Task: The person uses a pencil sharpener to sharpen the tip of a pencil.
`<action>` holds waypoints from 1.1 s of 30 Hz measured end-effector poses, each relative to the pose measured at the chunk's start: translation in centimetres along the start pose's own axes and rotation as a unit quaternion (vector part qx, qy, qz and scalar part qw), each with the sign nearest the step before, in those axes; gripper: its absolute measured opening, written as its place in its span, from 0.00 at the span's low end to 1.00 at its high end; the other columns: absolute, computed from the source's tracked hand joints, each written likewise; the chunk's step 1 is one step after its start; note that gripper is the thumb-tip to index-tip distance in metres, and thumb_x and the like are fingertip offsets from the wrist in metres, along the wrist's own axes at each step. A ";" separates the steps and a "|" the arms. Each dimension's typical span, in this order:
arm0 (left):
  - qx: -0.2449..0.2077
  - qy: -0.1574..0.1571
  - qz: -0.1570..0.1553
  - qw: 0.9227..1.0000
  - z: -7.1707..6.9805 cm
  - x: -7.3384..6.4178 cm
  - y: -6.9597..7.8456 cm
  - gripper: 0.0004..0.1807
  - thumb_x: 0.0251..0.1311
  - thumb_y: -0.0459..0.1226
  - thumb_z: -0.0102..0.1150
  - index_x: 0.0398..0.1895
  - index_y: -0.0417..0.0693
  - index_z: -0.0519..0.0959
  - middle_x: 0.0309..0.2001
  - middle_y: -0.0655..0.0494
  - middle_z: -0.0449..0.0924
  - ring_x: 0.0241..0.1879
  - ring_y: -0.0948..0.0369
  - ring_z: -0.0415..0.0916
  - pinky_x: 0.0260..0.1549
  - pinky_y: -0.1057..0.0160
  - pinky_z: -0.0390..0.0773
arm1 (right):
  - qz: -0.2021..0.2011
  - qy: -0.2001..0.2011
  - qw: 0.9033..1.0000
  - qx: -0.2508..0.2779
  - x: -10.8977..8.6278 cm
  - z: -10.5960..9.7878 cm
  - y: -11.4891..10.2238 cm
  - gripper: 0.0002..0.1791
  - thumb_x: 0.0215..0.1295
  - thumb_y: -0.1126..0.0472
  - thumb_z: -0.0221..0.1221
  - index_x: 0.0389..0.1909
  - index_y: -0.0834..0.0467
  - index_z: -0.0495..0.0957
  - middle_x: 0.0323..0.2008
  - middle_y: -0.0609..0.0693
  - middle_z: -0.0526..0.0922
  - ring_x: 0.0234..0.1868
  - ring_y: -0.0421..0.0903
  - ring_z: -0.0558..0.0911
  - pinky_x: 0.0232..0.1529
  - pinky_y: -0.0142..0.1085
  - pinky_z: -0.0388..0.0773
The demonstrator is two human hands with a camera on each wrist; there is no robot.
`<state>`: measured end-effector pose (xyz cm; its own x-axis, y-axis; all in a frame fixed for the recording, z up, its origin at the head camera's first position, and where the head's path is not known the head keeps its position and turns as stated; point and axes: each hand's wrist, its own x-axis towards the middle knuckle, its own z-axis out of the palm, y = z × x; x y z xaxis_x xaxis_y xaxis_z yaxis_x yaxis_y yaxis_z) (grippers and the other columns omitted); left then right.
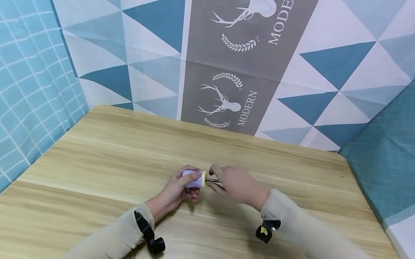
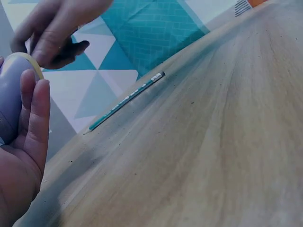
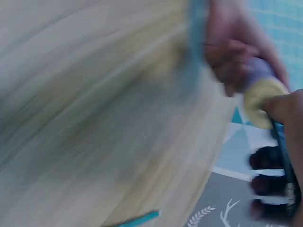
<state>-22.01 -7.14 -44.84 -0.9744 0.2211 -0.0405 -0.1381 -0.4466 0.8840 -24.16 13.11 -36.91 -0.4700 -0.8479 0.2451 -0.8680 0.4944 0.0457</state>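
Note:
My left hand (image 1: 176, 188) grips a small rounded lavender pencil sharpener (image 1: 194, 183) with a yellow rim, which points to the right. In the right wrist view its yellow end (image 3: 260, 90) is blurred. My right hand (image 1: 237, 184) pinches a thin dark pencil (image 1: 213, 180) between thumb and fingers, its tip end at the yellow end. The other fingers of that hand are curled loosely below the pencil. Both hands are above the middle of the wooden table (image 1: 122, 170). The far end of the held pencil is mostly hidden by the right hand.
A second pencil, teal with a sharpened point (image 2: 127, 101), lies on the table beyond the left hand. Patterned blue and white cloth (image 1: 151, 24) hangs behind the table and along both sides. Each sleeve carries a black wrist camera (image 1: 156, 245).

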 end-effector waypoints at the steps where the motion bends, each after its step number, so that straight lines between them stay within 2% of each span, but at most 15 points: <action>1: 0.001 0.003 0.002 1.000 -0.1 -0.1 0.1 0.05 0.67 0.35 0.54 0.38 0.53 0.78 0.19 0.51 0.77 0.13 0.64 0.74 0.14 0.66 0.80 | -0.026 0.023 0.998 -0.058 -0.3 0.2 -0.2 0.12 0.68 0.52 0.61 0.41 0.57 0.74 0.24 0.44 0.77 0.21 0.41 0.74 0.18 0.32 0.73; 2: 0.004 0.003 0.005 1.000 -0.2 -0.2 0.2 0.04 0.67 0.35 0.54 0.37 0.53 0.78 0.19 0.52 0.77 0.13 0.64 0.74 0.14 0.66 0.80 | -0.052 0.043 0.992 -0.109 -0.6 0.4 -0.3 0.12 0.68 0.53 0.61 0.43 0.57 0.75 0.27 0.45 0.78 0.23 0.42 0.76 0.18 0.33 0.74; 4: 0.007 0.003 0.007 1.000 -0.3 -0.3 0.4 0.04 0.66 0.35 0.54 0.37 0.54 0.79 0.19 0.52 0.77 0.13 0.64 0.74 0.14 0.67 0.80 | -0.097 0.073 0.974 -0.191 -1.1 0.8 -0.2 0.11 0.67 0.57 0.59 0.46 0.57 0.75 0.32 0.47 0.78 0.27 0.44 0.76 0.19 0.33 0.75; 8: 0.009 0.001 0.006 1.000 -0.3 -0.4 0.6 0.05 0.66 0.34 0.54 0.37 0.55 0.79 0.21 0.51 0.78 0.13 0.64 0.74 0.14 0.67 0.80 | -0.172 0.128 0.935 -0.283 -1.5 1.4 1.0 0.11 0.69 0.62 0.50 0.49 0.53 0.76 0.32 0.47 0.76 0.27 0.44 0.73 0.18 0.31 0.71; 12: 0.011 0.005 0.001 1.000 -0.3 -0.4 0.6 0.06 0.66 0.34 0.54 0.36 0.55 0.80 0.22 0.51 0.78 0.14 0.64 0.74 0.15 0.68 0.80 | -0.239 0.180 0.902 -0.310 -0.9 1.9 2.5 0.11 0.70 0.65 0.47 0.45 0.51 0.75 0.25 0.45 0.73 0.22 0.41 0.69 0.18 0.29 0.67; 13: 0.010 0.007 -0.001 1.000 -0.3 -0.4 0.5 0.06 0.66 0.34 0.55 0.36 0.55 0.80 0.22 0.51 0.77 0.13 0.64 0.74 0.14 0.68 0.80 | -0.252 0.188 0.897 -0.310 -0.7 2.0 2.7 0.10 0.70 0.65 0.46 0.44 0.51 0.75 0.23 0.45 0.72 0.20 0.40 0.68 0.18 0.28 0.66; 15: 0.007 0.010 -0.005 1.000 -0.3 -0.4 0.5 0.06 0.66 0.34 0.55 0.35 0.55 0.80 0.21 0.51 0.77 0.13 0.64 0.74 0.14 0.68 0.80 | -0.270 0.195 0.893 -0.302 -0.4 2.2 2.9 0.10 0.67 0.66 0.48 0.42 0.52 0.75 0.20 0.44 0.71 0.17 0.39 0.66 0.16 0.27 0.63; 17: 0.004 0.014 -0.007 1.000 -0.3 -0.4 0.4 0.06 0.66 0.34 0.55 0.35 0.55 0.79 0.19 0.51 0.77 0.12 0.64 0.73 0.13 0.68 0.79 | -0.276 0.192 0.896 -0.291 -0.2 2.4 2.8 0.10 0.65 0.68 0.47 0.40 0.53 0.74 0.19 0.44 0.69 0.16 0.39 0.64 0.14 0.27 0.61; 19: 0.002 0.017 -0.008 1.000 -0.3 -0.3 0.3 0.05 0.66 0.34 0.55 0.34 0.54 0.79 0.19 0.52 0.77 0.12 0.64 0.73 0.13 0.68 0.79 | -0.268 0.179 0.908 -0.266 -0.1 2.4 2.5 0.10 0.64 0.69 0.46 0.41 0.55 0.74 0.17 0.44 0.68 0.14 0.38 0.63 0.13 0.26 0.60; 21: 0.002 0.017 -0.011 1.000 -0.3 -0.3 0.3 0.05 0.66 0.34 0.54 0.34 0.54 0.79 0.19 0.52 0.77 0.12 0.65 0.74 0.13 0.68 0.79 | -0.254 0.158 0.926 -0.228 -0.1 2.4 2.2 0.10 0.61 0.69 0.48 0.41 0.57 0.74 0.16 0.44 0.68 0.13 0.38 0.62 0.12 0.26 0.60; 24: 0.001 0.014 -0.022 1.000 -0.3 -0.2 0.2 0.05 0.67 0.34 0.54 0.34 0.54 0.78 0.19 0.52 0.78 0.12 0.64 0.74 0.12 0.68 0.80 | -0.225 0.115 0.957 -0.143 -0.3 2.1 1.6 0.08 0.59 0.71 0.54 0.38 0.59 0.71 0.14 0.44 0.68 0.12 0.37 0.63 0.12 0.25 0.59; 27: 0.001 0.006 -0.026 1.000 -0.2 -0.2 0.2 0.06 0.67 0.34 0.54 0.34 0.53 0.78 0.19 0.52 0.78 0.12 0.64 0.74 0.12 0.67 0.80 | -0.187 0.071 0.979 -0.047 -0.4 1.7 1.3 0.09 0.61 0.70 0.59 0.36 0.58 0.69 0.13 0.44 0.71 0.11 0.37 0.68 0.12 0.23 0.64; 30: -0.001 0.003 -0.021 1.000 -0.1 -0.1 0.1 0.05 0.68 0.34 0.53 0.34 0.53 0.78 0.19 0.52 0.78 0.13 0.64 0.74 0.13 0.66 0.80 | -0.142 0.036 0.988 0.040 -0.3 1.3 1.2 0.10 0.65 0.68 0.61 0.36 0.58 0.68 0.14 0.45 0.73 0.12 0.39 0.73 0.14 0.24 0.70; 33: -0.006 0.004 -0.017 1.000 0.0 -0.2 0.0 0.06 0.68 0.33 0.53 0.34 0.53 0.78 0.20 0.52 0.78 0.13 0.64 0.74 0.13 0.66 0.81 | -0.089 -0.006 0.986 0.142 -0.1 0.7 1.2 0.08 0.69 0.67 0.59 0.35 0.57 0.68 0.15 0.43 0.71 0.14 0.36 0.70 0.16 0.25 0.68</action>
<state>-21.81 -7.17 -44.81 -0.9705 0.2291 -0.0746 -0.1735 -0.4497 0.8762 -25.29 13.63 -37.58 -0.3073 -0.9195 0.2452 -0.9455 0.2659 -0.1877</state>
